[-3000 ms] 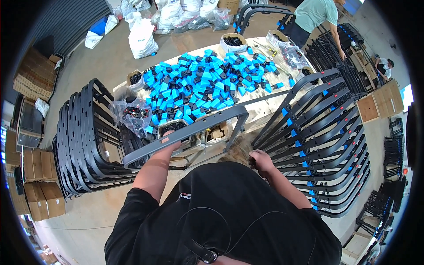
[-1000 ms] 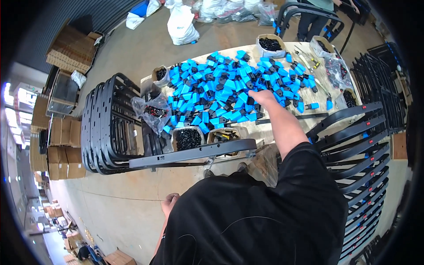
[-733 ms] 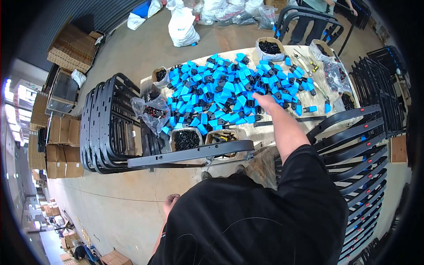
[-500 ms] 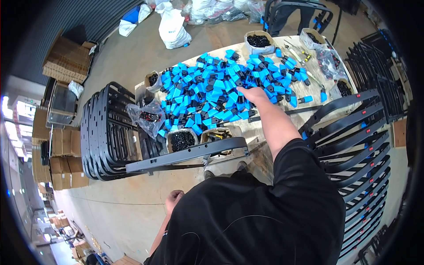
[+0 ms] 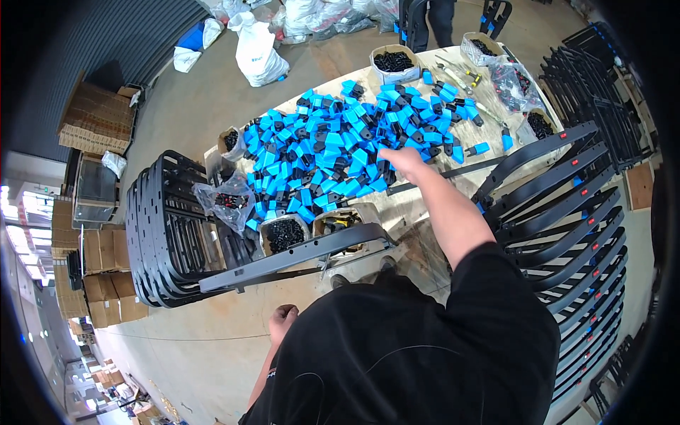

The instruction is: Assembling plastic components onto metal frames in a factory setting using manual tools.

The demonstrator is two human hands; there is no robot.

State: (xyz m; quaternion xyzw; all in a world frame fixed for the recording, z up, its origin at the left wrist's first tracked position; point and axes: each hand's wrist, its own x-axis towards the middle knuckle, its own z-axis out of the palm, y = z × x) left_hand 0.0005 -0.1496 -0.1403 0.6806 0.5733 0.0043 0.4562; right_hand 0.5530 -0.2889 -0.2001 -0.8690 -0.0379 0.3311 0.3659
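Note:
A broad heap of blue-and-black plastic pieces covers much of the table. My right arm stretches forward over the table, and my right hand is at the heap's near right side. Its thumb points left against the pieces; the other fingers are bent under the palm. What they grip, if anything, is hidden. Low beside my body, away from the table, my left hand is curled into a loose fist with nothing showing in it. Between my body and the table lies a long black curved metal frame.
Curved black frames are stacked at left and right. Boxes of small black parts stand at the table's edges. Tools lie at the far right. Beyond the table, a person stands near white sacks.
My right hand has drawn back slightly toward me and to the right across the heap. My left hand stays low and curled. The whole view has shifted; the person beyond the table has moved a frame.

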